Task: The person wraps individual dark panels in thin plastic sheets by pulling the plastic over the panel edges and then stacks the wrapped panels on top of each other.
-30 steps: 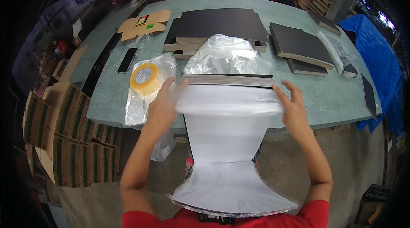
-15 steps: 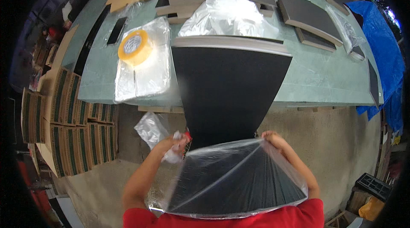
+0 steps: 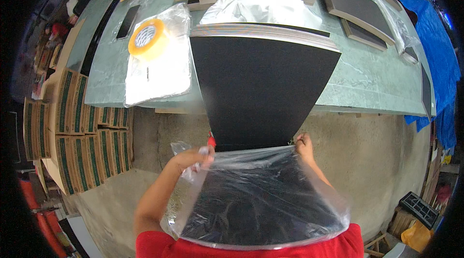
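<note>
A thick stack of black boards (image 3: 263, 89) with pale layered edges leans against the table's near edge and reaches back toward me. Its near part is inside a clear plastic bag (image 3: 261, 197), whose mouth runs across the boards. My left hand (image 3: 195, 157) is closed on the left corner of the bag's mouth, with more crumpled clear film hanging by the wrist. A small red object (image 3: 211, 140) shows just beyond those fingers; its kind cannot be told. At the opposite corner, my right hand (image 3: 304, 146) pinches the bag's edge.
A roll of tape (image 3: 149, 39) rests on a pile of flat plastic bags (image 3: 162, 81) on the green table (image 3: 369, 81). Beyond the boards lie crumpled white plastic (image 3: 261, 2) and more dark boards (image 3: 357, 9). Bundled cartons (image 3: 92, 156) stand at left; a blue tarp (image 3: 432, 50) hangs at right.
Both hands have shifted slightly up in the picture with the bag's mouth. The loose film by my left hand now hangs closer to the wrist. The bag looks more wrinkled.
</note>
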A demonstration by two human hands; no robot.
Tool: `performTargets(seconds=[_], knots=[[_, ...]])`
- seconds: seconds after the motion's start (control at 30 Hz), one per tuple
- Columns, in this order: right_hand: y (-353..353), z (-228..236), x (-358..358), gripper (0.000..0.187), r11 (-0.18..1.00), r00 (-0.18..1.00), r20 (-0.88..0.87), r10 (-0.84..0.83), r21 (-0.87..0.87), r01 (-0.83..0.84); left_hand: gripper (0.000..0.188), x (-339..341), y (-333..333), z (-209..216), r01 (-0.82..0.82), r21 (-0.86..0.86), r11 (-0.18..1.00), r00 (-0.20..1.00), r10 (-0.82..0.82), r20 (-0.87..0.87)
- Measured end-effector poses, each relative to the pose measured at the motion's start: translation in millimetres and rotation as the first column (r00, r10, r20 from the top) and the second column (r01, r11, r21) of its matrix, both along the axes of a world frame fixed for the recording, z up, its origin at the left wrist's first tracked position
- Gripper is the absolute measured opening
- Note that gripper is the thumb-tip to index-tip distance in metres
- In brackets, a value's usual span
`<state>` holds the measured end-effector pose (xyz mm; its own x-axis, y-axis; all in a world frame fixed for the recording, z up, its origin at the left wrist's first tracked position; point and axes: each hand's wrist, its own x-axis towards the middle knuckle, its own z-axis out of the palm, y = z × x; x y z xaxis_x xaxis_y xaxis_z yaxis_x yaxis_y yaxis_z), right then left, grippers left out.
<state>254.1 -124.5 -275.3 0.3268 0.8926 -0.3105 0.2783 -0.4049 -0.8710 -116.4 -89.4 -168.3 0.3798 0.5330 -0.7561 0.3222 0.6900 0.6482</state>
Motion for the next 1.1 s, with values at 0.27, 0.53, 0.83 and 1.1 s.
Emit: performTargets(seconds=[0.27,0.53,0.83,1.1], knots=[[17,14,2,0.014,0.957,0.83,0.487,0.271,-0.229,-0.177,0.042,7,15,-71,0.285,0.678,0.678,0.855,0.141,-0.499],[25,237,-13,0.044,-0.106,-0.493,-0.29,0.82,0.769,-0.63,0.026,47,8,166,0.616,0.626,0.478,0.249,-0.872,0.421],[19,94,-63,0.067,0.09,0.099,-0.113,0.989,-0.08,-0.993,0.029,98,28,-38,0.604,0.572,0.555,0.784,-0.54,-0.305],[96,230,-83,0.019,0.833,0.556,-0.622,0.551,0.451,-0.321,0.074,122,96,153,-0.227,0.666,0.71,0.85,-0.189,0.491]])
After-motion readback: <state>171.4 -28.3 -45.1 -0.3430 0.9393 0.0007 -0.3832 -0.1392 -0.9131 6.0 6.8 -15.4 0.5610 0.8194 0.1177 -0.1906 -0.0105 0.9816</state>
